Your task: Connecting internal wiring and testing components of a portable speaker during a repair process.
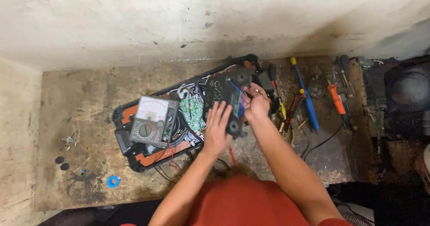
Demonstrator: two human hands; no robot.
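Black plastic panel point(222, 101) with rows of round holes sits at the middle of the view, held up off the opened casing point(134, 152) that lies across the surface point(85, 100). Left hand point(216, 128) lies flat against the panel's lower face at about 6 o'clock of it, fingers spread and pressing. Right hand point(256, 104) is at the panel's 3 o'clock edge, fingers curled and pinching that edge where a small green board point(236, 103) shows; whether it holds anything more I cannot tell.

By my reading the step in hand is separating or turning this panel away from the opened device, with wires probably joining the two. Any move from here calls for a steady hold and care not to strain those leads.

At 9 o'clock of the panel a green circuit board point(191, 108) lies exposed in the casing, and farther that way an analogue meter point(150, 121) rests tilted on it. At 3 o'clock lie a blue-handled tool point(307, 96) and an orange-handled tool point(336, 98). Near 8 o'clock a blue ring point(113, 181) lies apart
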